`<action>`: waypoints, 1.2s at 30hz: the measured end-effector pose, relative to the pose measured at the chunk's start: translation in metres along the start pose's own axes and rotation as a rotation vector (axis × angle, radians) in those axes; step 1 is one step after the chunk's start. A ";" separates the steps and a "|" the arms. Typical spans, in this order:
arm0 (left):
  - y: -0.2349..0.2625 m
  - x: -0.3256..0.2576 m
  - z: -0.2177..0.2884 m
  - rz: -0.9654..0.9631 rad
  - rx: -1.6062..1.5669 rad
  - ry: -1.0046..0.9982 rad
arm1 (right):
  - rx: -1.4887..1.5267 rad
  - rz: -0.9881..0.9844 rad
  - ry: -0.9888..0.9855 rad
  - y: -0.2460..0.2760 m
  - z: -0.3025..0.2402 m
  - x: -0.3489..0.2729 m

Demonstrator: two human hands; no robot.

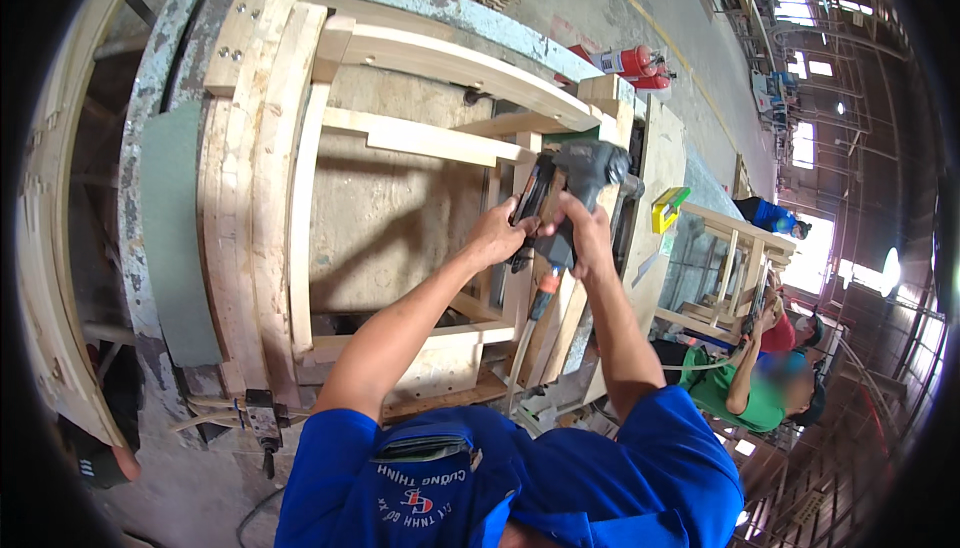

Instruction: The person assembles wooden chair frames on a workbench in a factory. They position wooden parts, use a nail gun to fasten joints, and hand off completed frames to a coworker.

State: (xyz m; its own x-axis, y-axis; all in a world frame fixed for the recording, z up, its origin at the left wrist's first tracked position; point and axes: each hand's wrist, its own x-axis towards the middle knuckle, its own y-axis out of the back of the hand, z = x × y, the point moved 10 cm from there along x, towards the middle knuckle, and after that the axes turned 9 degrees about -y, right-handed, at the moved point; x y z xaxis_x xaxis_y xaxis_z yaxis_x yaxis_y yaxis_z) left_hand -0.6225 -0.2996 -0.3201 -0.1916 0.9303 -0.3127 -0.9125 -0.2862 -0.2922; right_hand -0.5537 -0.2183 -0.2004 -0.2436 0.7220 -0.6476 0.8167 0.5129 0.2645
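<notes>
A dark air nail gun [592, 161] is held over the right side of a pale wooden frame [450, 60]. My right hand [588, 236] wraps its handle, close to the orange hose fitting [549, 282]. The fingers of my left hand [494, 236] are closed on the gun's long magazine side. An air hose [524, 348] runs down from the fitting. Behind the tool, its nose and the wood under it are hidden. Rails and a crosspiece [430, 136] of the frame lie around a plywood panel [385, 238].
Clamped beams and a worn metal bench edge [150, 168] stand at the left. Red fire extinguishers [632, 61] are beyond the far right corner. A yellow-green tool [670, 208] lies on a board to the right. Past it, a person in green [740, 396] works at another frame.
</notes>
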 end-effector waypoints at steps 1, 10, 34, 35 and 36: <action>0.005 -0.004 0.008 -0.018 0.089 -0.014 | 0.129 -0.036 0.036 -0.002 0.004 -0.007; 0.051 0.022 0.123 -0.119 0.702 -0.473 | 0.888 -0.091 0.168 -0.025 0.017 -0.010; 0.084 -0.059 0.122 0.284 -0.086 -0.324 | 0.133 0.130 0.408 -0.062 -0.032 -0.046; 0.087 -0.082 0.138 0.274 -0.324 -0.367 | -0.054 0.080 0.422 -0.073 -0.038 -0.050; 0.091 -0.101 0.154 0.219 -0.497 -0.448 | -0.212 0.097 0.535 -0.087 -0.055 -0.059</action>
State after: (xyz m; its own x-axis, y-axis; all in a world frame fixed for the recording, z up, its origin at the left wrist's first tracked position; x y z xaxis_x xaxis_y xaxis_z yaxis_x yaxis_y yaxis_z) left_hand -0.7412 -0.3845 -0.1759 -0.5796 0.8139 -0.0406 -0.5835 -0.4492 -0.6765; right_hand -0.6396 -0.2796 -0.1460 -0.4482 0.8762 -0.1771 0.7395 0.4747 0.4772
